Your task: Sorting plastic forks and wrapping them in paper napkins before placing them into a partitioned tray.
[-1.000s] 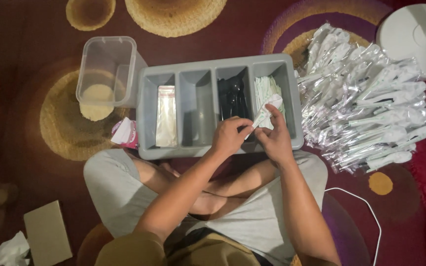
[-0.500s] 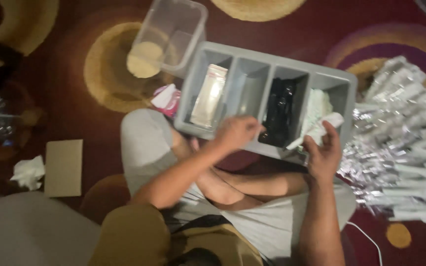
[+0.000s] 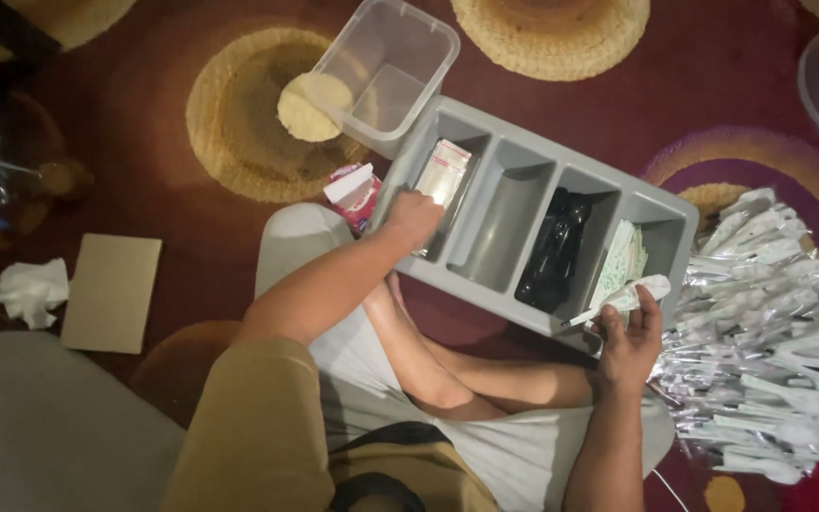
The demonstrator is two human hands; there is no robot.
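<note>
Four compartments divide the grey tray (image 3: pixel 675 213) in mid-frame, resting on a patterned carpet (image 3: pixel 144 57) against the seated person's knees. At the tray's left end, the left hand (image 3: pixel 413 218) reaches into the compartment holding a small packet (image 3: pixel 444 171), fingers curled on it. At lower right, the right hand (image 3: pixel 629 337) grips a wrapped white spoon (image 3: pixel 623 299) beside the tray's right end. Silvery wrapped spoons (image 3: pixel 770 360) pile at right; a clear tub (image 3: pixel 386 66) sits upper centre.
</note>
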